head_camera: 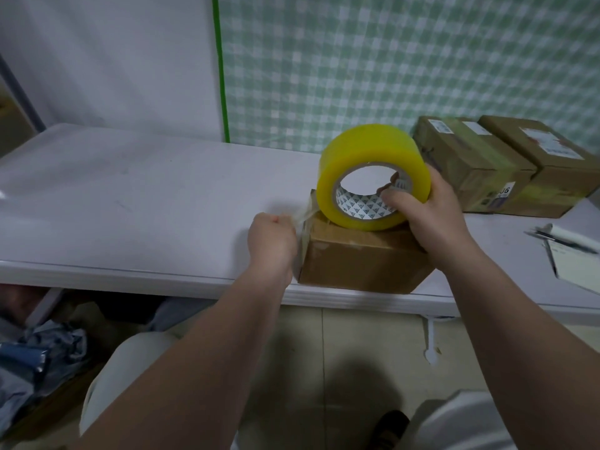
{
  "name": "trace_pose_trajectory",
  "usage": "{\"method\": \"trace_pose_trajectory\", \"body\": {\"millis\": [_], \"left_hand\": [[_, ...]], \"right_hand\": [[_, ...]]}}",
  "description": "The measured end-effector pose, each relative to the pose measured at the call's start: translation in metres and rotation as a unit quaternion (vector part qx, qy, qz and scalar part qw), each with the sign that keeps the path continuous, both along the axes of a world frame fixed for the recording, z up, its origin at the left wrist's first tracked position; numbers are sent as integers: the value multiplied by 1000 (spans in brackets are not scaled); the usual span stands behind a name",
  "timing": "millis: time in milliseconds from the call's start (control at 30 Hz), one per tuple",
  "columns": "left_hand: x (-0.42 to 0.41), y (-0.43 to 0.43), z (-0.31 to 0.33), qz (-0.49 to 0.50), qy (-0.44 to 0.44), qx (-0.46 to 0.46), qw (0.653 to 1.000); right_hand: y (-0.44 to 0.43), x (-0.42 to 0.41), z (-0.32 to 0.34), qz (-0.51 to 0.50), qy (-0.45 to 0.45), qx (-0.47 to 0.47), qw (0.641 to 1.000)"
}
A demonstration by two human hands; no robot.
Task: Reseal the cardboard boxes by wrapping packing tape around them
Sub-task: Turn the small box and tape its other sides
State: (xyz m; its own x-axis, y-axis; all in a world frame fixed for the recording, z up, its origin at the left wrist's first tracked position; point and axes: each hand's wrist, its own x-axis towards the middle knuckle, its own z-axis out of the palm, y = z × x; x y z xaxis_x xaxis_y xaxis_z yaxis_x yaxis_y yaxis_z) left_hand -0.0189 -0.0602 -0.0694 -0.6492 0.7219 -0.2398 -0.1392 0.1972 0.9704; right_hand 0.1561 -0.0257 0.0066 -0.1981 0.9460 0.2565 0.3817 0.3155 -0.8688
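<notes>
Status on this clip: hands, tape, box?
Right hand grips yellow packing-tape roll on small brown cardboard box. Left hand pinches clear tape strip at box's left edge. Two taped cardboard boxes apart, rear right.

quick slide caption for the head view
Right hand holds a yellow tape roll on a cardboard box while left hand pinches the tape end.

Paper (574, 271) at the right edge cut off and blurred, perhaps with a pen (561, 241) on top.
</notes>
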Motion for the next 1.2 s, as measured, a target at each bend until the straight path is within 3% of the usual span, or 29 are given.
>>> {"method": "trace_pose_trajectory", "body": {"millis": [200, 400, 467, 533, 600, 700, 767, 933, 1200], "left_hand": [[12, 0, -6, -54, 85, -20, 995], [12, -6, -4, -154, -1, -107, 982], [10, -6, -7, -164, 31, -121, 979], [8, -8, -3, -99, 86, -68, 989], [4, -8, 7, -34, 42, 28, 998], [10, -14, 23, -157, -57, 105, 980], [20, -20, 19, -227, -64, 133, 963], [31, -28, 11, -225, 34, 132, 965], [25, -30, 7, -260, -10, 63, 964]], "right_hand": [[-3, -1, 1, 0, 3, 5, 1000], [-1, 1, 0, 3, 13, 9, 1000], [-1, 1, -1, 4, 12, 11, 1000], [-1, 0, -1, 1, 15, 6, 1000], [-1, 0, -1, 0, 11, 7, 1000], [-2, 0, 0, 0, 11, 5, 1000], [-3, -2, 0, -4, 11, -1, 1000], [-4, -3, 0, -1, 8, 2, 1000], [-4, -2, -1, 4, 9, -3, 1000]]}}
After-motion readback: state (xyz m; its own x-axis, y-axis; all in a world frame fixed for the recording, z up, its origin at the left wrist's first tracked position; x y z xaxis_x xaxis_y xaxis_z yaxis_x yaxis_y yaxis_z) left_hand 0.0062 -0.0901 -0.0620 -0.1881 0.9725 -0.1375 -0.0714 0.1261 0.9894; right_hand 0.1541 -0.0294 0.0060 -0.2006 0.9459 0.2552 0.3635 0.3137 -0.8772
